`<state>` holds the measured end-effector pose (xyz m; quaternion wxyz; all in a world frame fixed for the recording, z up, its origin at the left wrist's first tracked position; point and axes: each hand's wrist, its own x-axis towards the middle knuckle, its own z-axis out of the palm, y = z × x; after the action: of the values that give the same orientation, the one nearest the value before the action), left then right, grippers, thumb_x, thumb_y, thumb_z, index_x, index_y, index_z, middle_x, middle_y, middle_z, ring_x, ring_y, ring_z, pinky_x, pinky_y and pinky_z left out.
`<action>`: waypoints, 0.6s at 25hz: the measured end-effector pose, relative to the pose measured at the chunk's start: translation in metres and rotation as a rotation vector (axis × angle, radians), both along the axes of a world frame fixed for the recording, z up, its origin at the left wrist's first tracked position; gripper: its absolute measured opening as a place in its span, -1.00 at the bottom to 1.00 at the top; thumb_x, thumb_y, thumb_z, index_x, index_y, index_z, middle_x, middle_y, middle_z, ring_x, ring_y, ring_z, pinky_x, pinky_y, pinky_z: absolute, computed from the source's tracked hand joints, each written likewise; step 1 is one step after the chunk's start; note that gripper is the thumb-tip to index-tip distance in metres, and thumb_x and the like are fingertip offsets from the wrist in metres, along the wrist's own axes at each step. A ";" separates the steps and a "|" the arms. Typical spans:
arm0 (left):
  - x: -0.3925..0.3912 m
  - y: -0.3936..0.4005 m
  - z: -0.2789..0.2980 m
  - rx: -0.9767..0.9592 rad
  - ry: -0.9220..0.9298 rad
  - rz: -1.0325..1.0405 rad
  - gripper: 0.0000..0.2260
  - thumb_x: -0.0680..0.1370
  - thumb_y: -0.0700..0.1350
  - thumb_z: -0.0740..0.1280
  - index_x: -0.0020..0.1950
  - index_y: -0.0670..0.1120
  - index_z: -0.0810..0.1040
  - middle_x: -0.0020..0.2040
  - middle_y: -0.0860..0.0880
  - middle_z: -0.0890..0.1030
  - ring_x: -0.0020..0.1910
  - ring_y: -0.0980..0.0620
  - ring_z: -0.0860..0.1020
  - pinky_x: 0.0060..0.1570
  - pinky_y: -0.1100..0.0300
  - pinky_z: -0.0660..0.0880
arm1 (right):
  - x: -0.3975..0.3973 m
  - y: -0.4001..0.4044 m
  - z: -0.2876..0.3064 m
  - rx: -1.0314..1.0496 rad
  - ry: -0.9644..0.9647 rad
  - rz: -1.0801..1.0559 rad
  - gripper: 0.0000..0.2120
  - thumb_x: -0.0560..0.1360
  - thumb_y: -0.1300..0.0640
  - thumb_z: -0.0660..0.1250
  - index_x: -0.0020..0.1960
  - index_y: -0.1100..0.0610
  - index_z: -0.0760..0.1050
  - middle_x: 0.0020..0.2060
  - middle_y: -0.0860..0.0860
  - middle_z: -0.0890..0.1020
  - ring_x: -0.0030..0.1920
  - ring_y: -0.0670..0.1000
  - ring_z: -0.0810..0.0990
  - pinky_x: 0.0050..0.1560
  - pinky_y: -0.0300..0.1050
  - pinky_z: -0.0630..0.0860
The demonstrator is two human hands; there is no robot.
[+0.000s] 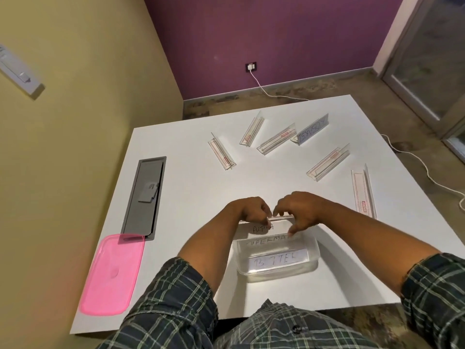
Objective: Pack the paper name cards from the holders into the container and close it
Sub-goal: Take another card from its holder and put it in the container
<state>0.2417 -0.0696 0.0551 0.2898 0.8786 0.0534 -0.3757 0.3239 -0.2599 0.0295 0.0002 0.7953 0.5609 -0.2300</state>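
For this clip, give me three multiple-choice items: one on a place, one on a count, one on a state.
1. Where does the pink lid lie?
A. On the container
B. On the table, left of the container
C. On the floor

2. How many holders on the far half of the table still hold a card?
A. One
B. Three
C. Six

3. What is the state of the container?
A. Closed
B. Open and empty
C. Open with cards inside

Answers:
1. B: the lid lies flat at the table's left edge, apart from the container.
2. A: only the blue card sits in a holder; the other five look empty.
3. C: no lid is on it, and written cards show inside, while the left hand and right hand work a holder over it.
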 end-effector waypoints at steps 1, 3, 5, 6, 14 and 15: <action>0.000 -0.005 -0.004 0.023 0.006 -0.045 -0.73 0.49 -0.10 0.46 0.17 -0.08 0.69 0.10 -0.09 0.70 0.11 -0.07 0.63 0.17 0.04 0.55 | -0.005 -0.002 -0.003 -0.021 -0.015 0.025 -0.35 0.28 -0.30 0.50 0.29 -0.07 0.49 0.12 -0.12 0.62 0.08 -0.01 0.57 0.09 -0.07 0.45; -0.002 -0.011 -0.013 0.042 0.013 -0.087 -0.71 0.49 -0.05 0.48 0.19 -0.10 0.67 0.11 -0.10 0.69 0.15 -0.10 0.62 0.16 0.04 0.53 | -0.013 -0.005 -0.009 -0.067 -0.067 0.062 -0.33 0.29 -0.26 0.49 0.31 -0.03 0.46 0.10 -0.04 0.64 0.06 0.07 0.59 0.09 -0.03 0.47; -0.003 -0.012 -0.021 0.047 0.009 -0.075 -0.64 0.49 0.00 0.49 0.24 -0.10 0.64 0.14 -0.09 0.68 0.17 -0.10 0.60 0.15 0.09 0.50 | -0.019 -0.007 -0.015 -0.111 -0.130 0.084 -0.36 0.34 -0.18 0.48 0.34 0.01 0.42 0.06 0.02 0.64 0.04 0.13 0.61 0.07 0.00 0.50; -0.004 -0.012 -0.024 0.056 0.001 -0.068 -0.59 0.48 0.02 0.50 0.28 -0.09 0.62 0.17 -0.07 0.67 0.19 -0.09 0.59 0.17 0.10 0.49 | -0.021 -0.007 -0.018 -0.123 -0.153 0.083 -0.40 0.37 -0.13 0.46 0.34 0.02 0.41 0.04 0.03 0.65 0.03 0.14 0.61 0.05 0.01 0.51; -0.010 0.011 -0.032 0.259 -0.029 -0.144 -0.41 0.32 0.16 0.59 0.26 -0.07 0.60 0.14 -0.02 0.65 0.12 -0.04 0.60 0.17 0.02 0.56 | -0.021 -0.005 -0.031 -0.108 -0.237 0.042 -0.51 0.40 0.00 0.42 0.30 0.00 0.42 0.05 0.01 0.65 0.03 0.12 0.62 -0.12 -0.09 0.44; -0.011 0.015 -0.032 0.282 -0.039 -0.163 -0.42 0.31 0.16 0.59 0.23 -0.07 0.61 0.13 -0.01 0.66 0.09 -0.03 0.61 0.15 0.02 0.58 | -0.020 -0.007 -0.031 -0.093 -0.248 0.046 -0.52 0.39 -0.01 0.42 0.28 0.00 0.43 0.04 0.01 0.65 0.02 0.12 0.62 -0.12 -0.08 0.46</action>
<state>0.2309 -0.0548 0.0234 0.1328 0.9192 0.0285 -0.3696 0.3042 -0.2665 -0.0014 0.1118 0.8036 0.5635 -0.1554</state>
